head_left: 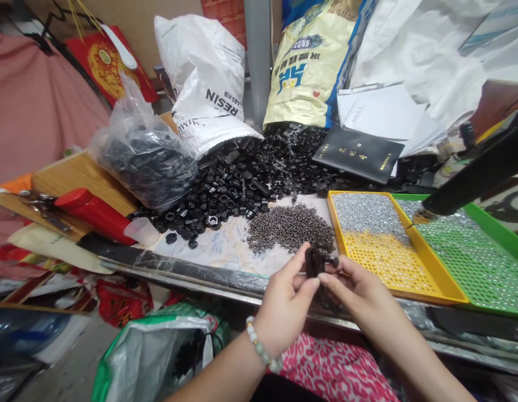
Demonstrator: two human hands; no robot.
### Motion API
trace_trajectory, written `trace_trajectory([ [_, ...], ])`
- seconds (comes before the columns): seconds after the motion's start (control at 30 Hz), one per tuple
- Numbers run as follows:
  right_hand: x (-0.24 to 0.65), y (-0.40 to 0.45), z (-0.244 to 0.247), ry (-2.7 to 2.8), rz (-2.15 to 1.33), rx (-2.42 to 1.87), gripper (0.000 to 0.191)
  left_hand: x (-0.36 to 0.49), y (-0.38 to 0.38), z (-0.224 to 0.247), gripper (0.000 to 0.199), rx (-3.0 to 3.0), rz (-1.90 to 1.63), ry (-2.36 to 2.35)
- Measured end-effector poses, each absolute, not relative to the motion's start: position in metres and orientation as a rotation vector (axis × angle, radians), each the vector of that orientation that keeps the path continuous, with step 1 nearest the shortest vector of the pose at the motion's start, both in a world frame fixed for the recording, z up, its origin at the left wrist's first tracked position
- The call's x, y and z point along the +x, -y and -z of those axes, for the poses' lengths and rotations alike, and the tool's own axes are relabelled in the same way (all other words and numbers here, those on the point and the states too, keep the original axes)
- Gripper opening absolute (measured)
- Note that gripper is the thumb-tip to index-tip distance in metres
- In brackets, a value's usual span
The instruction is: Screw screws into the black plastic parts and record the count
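Note:
Both hands meet at the table's front edge around a small black plastic assembly [315, 262] with a knob-like end sticking out to the right. My left hand [286, 296] wears a beaded bracelet and pinches the assembly between thumb and fingers. From the other side, my right hand [357, 285] has its thumb and fingers closed on the same assembly. Fingers cover part of it, so its exact kind cannot be made out. Just beyond the hands lies a heap of small dark metal pieces [290, 226].
A yellow tray [445, 287] and a green tray [502, 240] of small silvery parts stand right, under a dark screwdriver-like tool [472, 173]. Black plastic parts [225, 192] pile behind, spilling near a white sack [200, 72]. A red cylinder [94, 215] and clear cup [142, 230] are left.

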State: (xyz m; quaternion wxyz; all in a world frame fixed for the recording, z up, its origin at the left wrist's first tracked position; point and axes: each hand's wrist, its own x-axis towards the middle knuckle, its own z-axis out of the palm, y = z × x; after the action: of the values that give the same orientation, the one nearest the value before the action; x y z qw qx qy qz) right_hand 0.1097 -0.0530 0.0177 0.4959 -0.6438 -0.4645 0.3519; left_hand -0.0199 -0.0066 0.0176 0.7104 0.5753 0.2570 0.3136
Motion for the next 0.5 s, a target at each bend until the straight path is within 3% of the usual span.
trace_trajectory([
  [0.27,0.110,0.048,-0.021,1.316,-0.708,-1.733,0.027,-0.017,0.006,-0.025,0.052,1.273,-0.722,-0.573],
  [0.37,0.103,0.045,-0.023,1.364,-0.608,-1.719,0.025,-0.014,0.002,-0.027,0.039,1.293,-0.742,-0.596],
  [0.5,0.093,0.043,-0.018,1.423,-0.487,-1.694,0.040,-0.011,-0.007,-0.025,0.020,1.297,-0.767,-0.685],
])
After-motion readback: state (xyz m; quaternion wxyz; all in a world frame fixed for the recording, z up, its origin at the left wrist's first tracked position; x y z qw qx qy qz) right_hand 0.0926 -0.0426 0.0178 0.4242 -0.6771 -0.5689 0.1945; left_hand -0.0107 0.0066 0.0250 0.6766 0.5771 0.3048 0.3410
